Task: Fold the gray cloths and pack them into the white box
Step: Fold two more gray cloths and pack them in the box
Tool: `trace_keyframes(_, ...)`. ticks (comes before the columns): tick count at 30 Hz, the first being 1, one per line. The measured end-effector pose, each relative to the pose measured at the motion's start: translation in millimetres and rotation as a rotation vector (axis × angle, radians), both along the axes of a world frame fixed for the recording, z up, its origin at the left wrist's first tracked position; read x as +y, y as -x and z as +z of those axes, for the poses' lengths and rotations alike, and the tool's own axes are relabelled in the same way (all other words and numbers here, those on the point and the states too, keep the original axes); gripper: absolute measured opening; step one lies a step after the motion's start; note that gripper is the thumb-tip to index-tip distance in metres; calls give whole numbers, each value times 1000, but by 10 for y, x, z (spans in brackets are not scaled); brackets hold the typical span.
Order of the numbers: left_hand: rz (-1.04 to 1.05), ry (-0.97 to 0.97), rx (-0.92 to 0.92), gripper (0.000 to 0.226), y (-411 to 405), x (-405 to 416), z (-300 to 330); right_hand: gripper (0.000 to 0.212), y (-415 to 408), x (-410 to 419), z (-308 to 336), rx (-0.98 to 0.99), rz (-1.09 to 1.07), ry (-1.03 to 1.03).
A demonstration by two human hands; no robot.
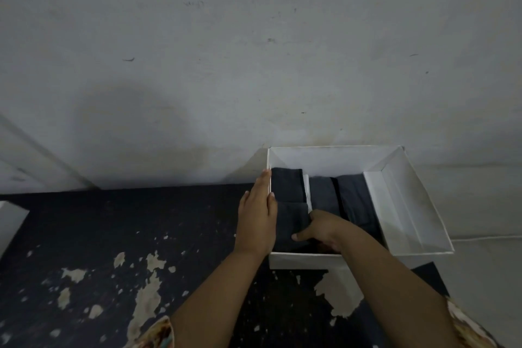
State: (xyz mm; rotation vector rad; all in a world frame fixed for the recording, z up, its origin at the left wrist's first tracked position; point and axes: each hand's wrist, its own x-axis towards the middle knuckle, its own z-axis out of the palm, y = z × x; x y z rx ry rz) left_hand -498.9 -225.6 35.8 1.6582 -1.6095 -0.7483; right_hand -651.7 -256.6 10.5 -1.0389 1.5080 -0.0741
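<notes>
While both hands were at the box [406, 206], it sat at the table's [113, 234] far right, against the wall [254, 37], with its right part past the table edge. Box: white, open-topped, walls upright.

Left hand [257, 220]: flat, fingers straight and together, laid along the box's left wall, fingertips reaching toward the far left corner. It gripped nothing; palm side rested against the wall's rim and the edge of the near cloth.

Right hand [319, 230]: inside the box at the near left, fingers curled down over the near cloth [291, 223], thumb pointing left across it. It pressed on or pinched that cloth; which of the two could not be told, as the fingertips were hidden.

Cloths, all folded, dark gray, inside the box:
- near cloth, at the near left, under the right hand;
- far cloth [286, 185], in the far left corner, touching the near one;
- middle cloth [323, 193], just right of a thin white strip;
- right cloth [356, 200], beside the middle one, running toward the near wall.

Right part of the box floor was bare white.

Table: black surface with pale chipped patches. Patterned sleeves [158, 333] showed at the bottom edge.
</notes>
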Motion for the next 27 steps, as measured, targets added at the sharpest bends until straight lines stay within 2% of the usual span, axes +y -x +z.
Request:
trace_keyframes(3,-5,-5,7,48,-2,4,-2,110,-13,24,36,-57,-17,-77)
trace_keyframes(5,-10,-3,20,48,-2,9,1,117,-21,27,79,-64,-2,-111)
trace_keyframes(10,-7,3,22,50,-9,3,-7,109,-46,27,97,-50,-42,-104)
trace_keyframes(12,-9,12,22,50,0,-2,-10,99,-50,36,93,16,26,-59)
trace_keyframes(16,-13,3,40,50,14,0,-4,73,-118,56,76,261,346,165)
trace_keyframes(18,-4,8,46,50,7,3,4,74,-154,75,81,353,402,228)
trace_keyframes(21,-5,8,56,50,3,9,-3,87,-175,108,163,534,422,304)
trace_keyframes(22,-10,5,58,50,0,9,-4,87,-176,118,220,619,415,373)
trace_keyframes(24,-23,10,65,49,5,1,4,78,-147,98,340,744,450,638)
trace_keyframes(26,-26,9,76,48,-3,-7,-7,65,-105,60,401,621,598,882)
trace_keyframes(27,-19,7,75,48,-5,-7,-18,62,-90,50,436,500,698,908)
